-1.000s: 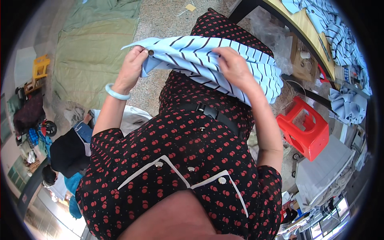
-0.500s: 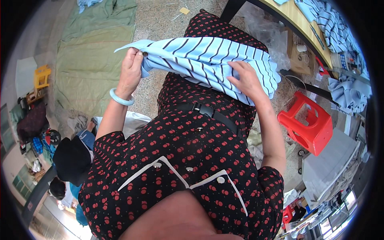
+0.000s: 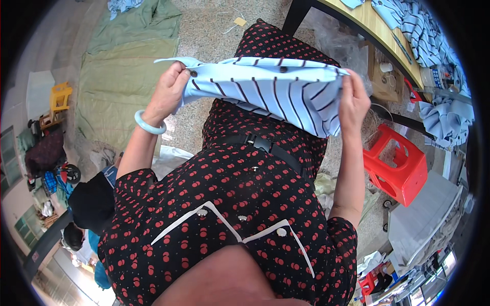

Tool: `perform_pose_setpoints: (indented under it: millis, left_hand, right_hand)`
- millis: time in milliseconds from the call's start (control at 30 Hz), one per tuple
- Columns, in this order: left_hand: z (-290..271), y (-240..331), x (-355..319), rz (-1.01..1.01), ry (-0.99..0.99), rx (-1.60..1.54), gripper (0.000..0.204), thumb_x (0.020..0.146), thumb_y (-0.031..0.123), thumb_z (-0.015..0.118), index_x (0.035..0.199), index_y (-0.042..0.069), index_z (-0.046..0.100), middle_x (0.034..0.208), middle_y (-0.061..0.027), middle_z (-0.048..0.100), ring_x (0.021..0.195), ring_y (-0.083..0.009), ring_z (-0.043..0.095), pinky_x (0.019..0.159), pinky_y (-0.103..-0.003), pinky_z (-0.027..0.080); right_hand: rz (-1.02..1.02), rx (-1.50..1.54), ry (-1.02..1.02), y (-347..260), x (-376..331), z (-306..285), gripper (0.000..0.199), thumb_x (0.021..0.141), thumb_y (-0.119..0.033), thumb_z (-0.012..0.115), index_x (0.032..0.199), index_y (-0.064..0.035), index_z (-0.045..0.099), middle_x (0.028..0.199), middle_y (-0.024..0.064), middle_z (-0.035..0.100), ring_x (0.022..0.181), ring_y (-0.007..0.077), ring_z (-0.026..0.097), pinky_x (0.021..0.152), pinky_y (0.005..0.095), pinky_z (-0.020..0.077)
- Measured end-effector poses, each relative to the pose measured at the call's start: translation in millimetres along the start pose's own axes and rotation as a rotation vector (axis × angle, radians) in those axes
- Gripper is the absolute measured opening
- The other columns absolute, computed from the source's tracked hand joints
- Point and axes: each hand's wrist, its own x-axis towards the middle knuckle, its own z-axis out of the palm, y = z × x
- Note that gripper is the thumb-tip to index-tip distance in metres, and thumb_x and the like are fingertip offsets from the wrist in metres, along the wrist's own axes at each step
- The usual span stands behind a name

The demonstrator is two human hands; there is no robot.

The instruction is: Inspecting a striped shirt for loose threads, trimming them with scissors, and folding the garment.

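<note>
A folded light-blue shirt with dark stripes (image 3: 265,92) is held stretched out at waist height, in front of a black dress with red dots (image 3: 240,204). The left hand (image 3: 166,94), a pale green bangle (image 3: 149,124) on its wrist, has its grip closed on the shirt's left end; the right hand (image 3: 353,99) pinches the right end shut between fingers and thumb. A red plastic stool (image 3: 400,166) stands just to the right on the speckled floor (image 3: 204,35). More striped garments (image 3: 423,35) lie on the wooden desk (image 3: 372,30) beyond.
</note>
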Motion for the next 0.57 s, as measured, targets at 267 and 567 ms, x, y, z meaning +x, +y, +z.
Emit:
perform_pose_setpoints:
  millis: [267, 567]
  left_hand:
    - [17, 73, -20, -0.161, -0.275, -0.011, 0.031, 0.081, 0.021, 0.056, 0.099, -0.004, 0.056, 0.089, -0.0045, 0.058, 0.079, -0.0094, 0.052, 0.072, -0.024, 0.043]
    - [35, -51, -17, -0.229, -0.118, 0.138, 0.035, 0.081, 0.023, 0.056, 0.105, -0.001, 0.055, 0.096, -0.0078, 0.060, 0.087, -0.0140, 0.054, 0.078, -0.026, 0.041]
  right_hand:
    - [-0.216, -0.079, 0.139, -28, -6, -79, 0.015, 0.086, -0.005, 0.047, 0.090, 0.0042, 0.057, 0.088, 0.0078, 0.060, 0.081, 0.0131, 0.054, 0.076, 0.0240, 0.0410]
    - [-0.086, -0.175, -0.438, 13, -23, -21, 0.015, 0.073, 0.001, 0.053, 0.086, -0.0045, 0.059, 0.089, 0.0135, 0.057, 0.085, 0.0292, 0.054, 0.074, 0.0352, 0.0431]
